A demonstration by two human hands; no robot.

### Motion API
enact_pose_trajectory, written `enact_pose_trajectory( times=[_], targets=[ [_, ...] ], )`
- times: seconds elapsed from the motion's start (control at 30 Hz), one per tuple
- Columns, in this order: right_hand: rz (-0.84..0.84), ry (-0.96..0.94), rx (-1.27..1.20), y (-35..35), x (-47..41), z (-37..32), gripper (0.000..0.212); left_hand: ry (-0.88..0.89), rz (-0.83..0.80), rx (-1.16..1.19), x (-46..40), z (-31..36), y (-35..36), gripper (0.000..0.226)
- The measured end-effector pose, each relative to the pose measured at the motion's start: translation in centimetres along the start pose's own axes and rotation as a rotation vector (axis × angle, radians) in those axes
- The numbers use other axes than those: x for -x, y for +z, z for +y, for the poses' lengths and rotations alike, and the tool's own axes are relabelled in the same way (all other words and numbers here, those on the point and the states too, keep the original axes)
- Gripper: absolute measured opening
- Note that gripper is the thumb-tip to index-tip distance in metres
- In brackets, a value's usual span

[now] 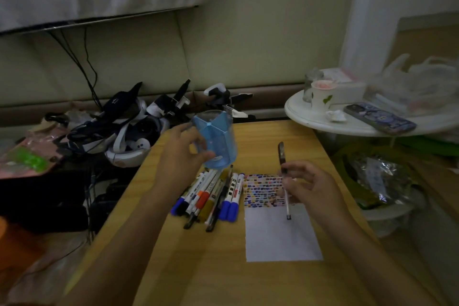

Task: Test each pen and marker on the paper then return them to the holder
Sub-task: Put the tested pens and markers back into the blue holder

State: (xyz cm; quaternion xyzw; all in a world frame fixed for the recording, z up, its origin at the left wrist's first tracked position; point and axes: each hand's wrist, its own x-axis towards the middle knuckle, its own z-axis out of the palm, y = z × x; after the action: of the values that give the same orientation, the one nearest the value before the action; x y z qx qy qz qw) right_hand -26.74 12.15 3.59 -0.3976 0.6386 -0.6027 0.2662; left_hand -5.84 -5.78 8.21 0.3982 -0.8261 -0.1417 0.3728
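My left hand (182, 154) grips a translucent blue pen holder (216, 140), lifted and tilted above the wooden table (198, 268). Below it lies a heap of pens and markers (211, 196) with blue, orange and black caps. To its right is a white sheet of paper (280, 238) whose upper part is covered with several coloured test marks. My right hand (308, 186) holds a thin white pen (286, 202) over the paper, tip down near the blank part, with a dark cap (282, 154) sticking up from the fingers.
A round white side table (308, 117) at the right carries a paper cup (321, 95), a phone (380, 118), a box and plastic bags. Headsets, straps and cables (129, 129) are piled at the back left. A bin with bags stands at the table's right edge.
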Motion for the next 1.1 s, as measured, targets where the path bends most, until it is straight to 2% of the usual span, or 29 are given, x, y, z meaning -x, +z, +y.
enact_pose_trajectory(
  times=[0.1, 0.27, 0.37, 0.5, 0.83, 1.1],
  targets=[
    [0.105, -0.012, -0.081, -1.1, -0.8, -0.7, 0.034, 0.001, -0.085, 0.075, 1.1, 2.8, 2.9, 0.026],
    [0.207, -0.097, -0.23, -2.6, -1.5, -2.5, 0.065, 0.093, -0.204, 0.158, 2.7, 4.4, 7.1, 0.027],
    [0.227, -0.184, -0.224, -3.0, -1.5, -3.4, 0.078, 0.106, -0.269, 0.197, 3.2, 4.5, 8.8, 0.03],
    [0.226, -0.28, -0.154, -2.2, -1.6, -4.1, 0.085, 0.144, -0.286, 0.193, 3.4, 4.4, 10.5, 0.031],
    [0.202, -0.429, 0.222, 0.1, -2.3, -2.7, 0.078, 0.129, -0.306, 0.171, 4.2, 4.0, 10.6, 0.028],
    [0.113, -0.518, 0.567, -0.1, -1.9, -1.0, 0.05, 0.161, -0.289, 0.205, 5.2, 3.3, 8.0, 0.048]
  ],
)
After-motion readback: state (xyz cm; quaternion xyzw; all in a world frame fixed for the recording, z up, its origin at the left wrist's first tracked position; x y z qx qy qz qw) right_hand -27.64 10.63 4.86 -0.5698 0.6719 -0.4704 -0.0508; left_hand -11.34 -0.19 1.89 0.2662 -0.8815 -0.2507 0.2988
